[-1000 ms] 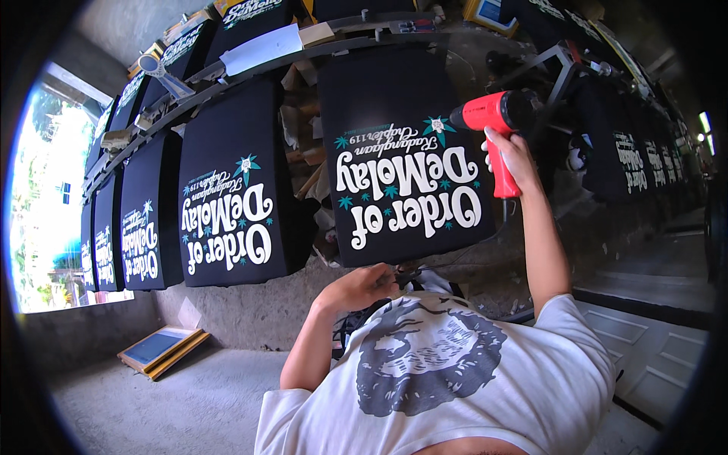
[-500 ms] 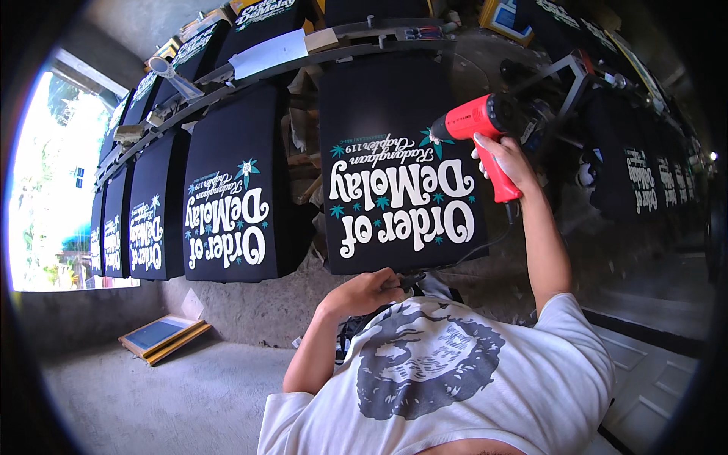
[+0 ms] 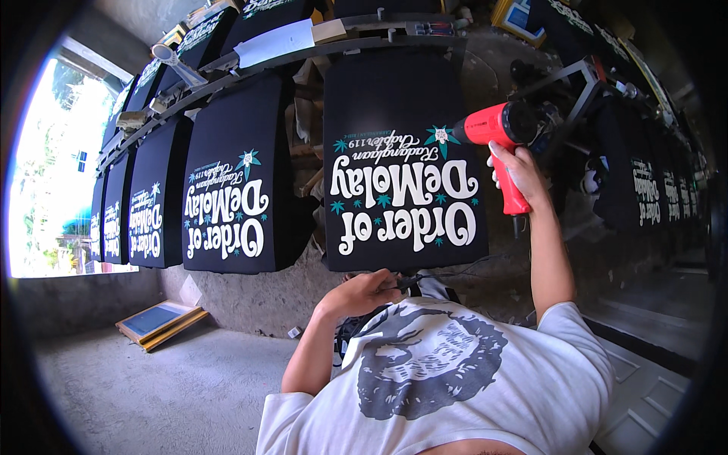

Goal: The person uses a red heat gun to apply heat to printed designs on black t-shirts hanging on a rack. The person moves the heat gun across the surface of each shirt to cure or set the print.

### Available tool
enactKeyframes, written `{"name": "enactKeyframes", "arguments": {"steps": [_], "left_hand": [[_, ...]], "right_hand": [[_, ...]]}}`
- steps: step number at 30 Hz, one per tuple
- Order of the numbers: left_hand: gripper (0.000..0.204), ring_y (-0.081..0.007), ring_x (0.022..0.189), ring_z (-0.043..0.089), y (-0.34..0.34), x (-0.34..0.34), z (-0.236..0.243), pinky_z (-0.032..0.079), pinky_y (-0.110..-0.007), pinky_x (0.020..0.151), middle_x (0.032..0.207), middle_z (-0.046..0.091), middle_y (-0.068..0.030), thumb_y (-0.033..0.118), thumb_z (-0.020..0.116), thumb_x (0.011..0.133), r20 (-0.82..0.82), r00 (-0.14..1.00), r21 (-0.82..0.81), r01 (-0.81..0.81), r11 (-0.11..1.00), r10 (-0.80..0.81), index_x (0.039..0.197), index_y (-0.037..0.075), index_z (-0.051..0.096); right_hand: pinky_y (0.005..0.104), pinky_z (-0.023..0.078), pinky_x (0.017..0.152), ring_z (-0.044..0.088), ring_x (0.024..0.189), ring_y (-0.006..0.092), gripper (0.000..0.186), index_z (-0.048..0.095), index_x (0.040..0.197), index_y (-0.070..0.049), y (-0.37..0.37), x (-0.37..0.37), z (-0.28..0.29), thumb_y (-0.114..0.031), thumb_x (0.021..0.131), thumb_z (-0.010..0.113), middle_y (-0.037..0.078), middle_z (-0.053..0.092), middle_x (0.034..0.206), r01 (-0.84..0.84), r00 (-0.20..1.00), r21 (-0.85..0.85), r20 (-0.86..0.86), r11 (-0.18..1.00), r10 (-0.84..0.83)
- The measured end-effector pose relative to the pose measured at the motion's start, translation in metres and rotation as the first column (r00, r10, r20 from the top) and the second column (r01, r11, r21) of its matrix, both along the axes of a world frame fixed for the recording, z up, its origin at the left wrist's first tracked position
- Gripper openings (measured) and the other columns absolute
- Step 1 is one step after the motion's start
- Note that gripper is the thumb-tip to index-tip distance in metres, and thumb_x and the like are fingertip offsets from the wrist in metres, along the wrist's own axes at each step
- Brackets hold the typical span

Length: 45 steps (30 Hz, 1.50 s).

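In my right hand (image 3: 523, 173) is a red heat gun (image 3: 516, 182) with a black rear end, the fingers wrapped round its handle. Its nozzle points left, over the right edge of a black printed shirt (image 3: 394, 87) and beside a teal-and-white flower in the print. The shirt lies stretched flat before me, its white lettering upside down from my side. At my waist, just below the shirt's near edge, my left hand (image 3: 362, 293) is closed round a black cord (image 3: 409, 281). Part of that cord is hidden by the fingers and my shirt.
More black printed shirts (image 3: 235, 106) lie in a row to the left. Behind them a metal rail (image 3: 364, 44) carries a white sheet (image 3: 274, 43) and a small fan (image 3: 178, 67). A metal frame (image 3: 584, 95) stands right; framed screens (image 3: 161, 322) rest on the floor left.
My right hand has moved the heat gun to the right and slightly nearer, uncovering the flower in the print. My left hand stays at my waist. The view has shifted slightly.
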<state>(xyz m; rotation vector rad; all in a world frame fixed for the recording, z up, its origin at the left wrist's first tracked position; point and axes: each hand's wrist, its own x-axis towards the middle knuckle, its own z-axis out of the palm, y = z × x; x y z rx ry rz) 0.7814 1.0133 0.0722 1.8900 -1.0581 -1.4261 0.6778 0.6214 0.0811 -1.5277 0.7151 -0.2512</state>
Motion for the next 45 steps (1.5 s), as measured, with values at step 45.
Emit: {"name": "enactKeyframes", "arguments": {"steps": [45], "left_hand": [[0.039,-0.0366,0.093,0.071,0.371,0.141,0.038,0.053,-0.044,0.081,0.101,0.074,-0.0215,0.039,0.066,0.103,0.192,0.968,0.028,-0.170,0.985,0.161,0.117,0.002,0.064]], "right_hand": [[0.0296,0.054,0.053,0.064,0.062,0.0118,0.038,0.067,0.118,-0.003,0.450,0.100,0.039,-0.036,0.101,0.071,0.005,0.067,0.084,-0.464,0.883,0.197,0.028,0.863,0.469]]}}
